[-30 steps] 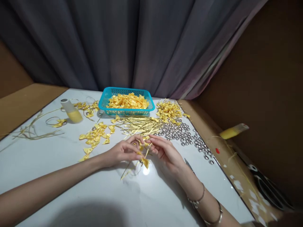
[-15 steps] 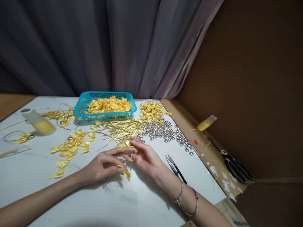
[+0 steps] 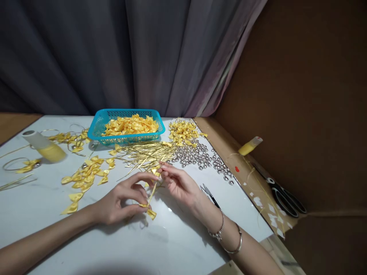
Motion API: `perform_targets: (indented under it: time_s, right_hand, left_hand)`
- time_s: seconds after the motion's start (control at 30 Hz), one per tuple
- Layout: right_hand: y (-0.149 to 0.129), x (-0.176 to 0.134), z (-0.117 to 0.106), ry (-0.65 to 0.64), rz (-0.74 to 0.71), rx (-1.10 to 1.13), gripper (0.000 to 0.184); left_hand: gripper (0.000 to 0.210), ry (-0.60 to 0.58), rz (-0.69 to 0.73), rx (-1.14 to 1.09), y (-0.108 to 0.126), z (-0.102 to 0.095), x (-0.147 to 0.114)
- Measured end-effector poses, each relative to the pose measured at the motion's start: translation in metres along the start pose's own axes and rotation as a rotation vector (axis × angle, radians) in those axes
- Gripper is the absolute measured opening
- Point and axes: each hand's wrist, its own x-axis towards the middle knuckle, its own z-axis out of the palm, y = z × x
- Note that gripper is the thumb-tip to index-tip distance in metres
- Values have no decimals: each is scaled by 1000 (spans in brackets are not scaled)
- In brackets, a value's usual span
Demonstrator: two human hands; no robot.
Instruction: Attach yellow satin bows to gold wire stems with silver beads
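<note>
My left hand (image 3: 119,202) is closed in a pinch on a small yellow ribbon bow (image 3: 151,214) above the white tabletop. From the bow a gold cord (image 3: 152,193) slants up toward my right hand (image 3: 180,185), whose thumb and fingertips are pressed together at its upper end. Whether anything else sits in that pinch is hidden. Just beyond the fingertips lie a heap of gold cords (image 3: 149,154) and another yellow bow. Silver beads (image 3: 190,154) are scattered past my right hand. Thread snips (image 3: 210,194) lie partly behind my right wrist.
A blue basket (image 3: 97,131) full of yellow bows stands at the back. Loose bows (image 3: 90,173) lie to the left, near a glue bottle (image 3: 44,147). On the brown board at right are scissors (image 3: 283,196) and a small yellow bottle (image 3: 250,146).
My right fingertips have risen slightly and closed together. The gold cord now shows stretched between both hands, and the bow in my left hand has dipped a little lower and left.
</note>
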Motion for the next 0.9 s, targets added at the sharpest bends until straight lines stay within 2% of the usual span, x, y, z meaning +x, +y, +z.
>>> perform_targets:
  time_s: [0.13, 0.27, 0.33, 0.5, 0.63, 0.77, 0.9]
  right_hand:
    - [0, -3, 2, -28, 35, 1, 11]
    - [6, -2, 1, -36, 52, -5, 12]
    - [7, -2, 0, -32, 53, -16, 11]
    - [5, 0, -3, -38, 43, -77, 5]
    - [2, 0, -7, -98, 70, -191, 6]
    - [-3, 1, -12, -203, 150, -307, 18]
    - [-6, 1, -14, -283, 194, -374, 14]
  left_hand:
    - [27, -16, 91, 149, 3, -1, 1]
    - [32, 47, 127, 171, 6, 3, 0]
    - [28, 78, 55, 97, 8, 4, 1]
    - [11, 167, -300, -286, 8, -4, 7]
    - [16, 199, -479, -654, -3, -11, 8]
    - [20, 128, -566, -897, -12, -15, 6]
    - [18, 51, -584, -974, -14, -16, 3]
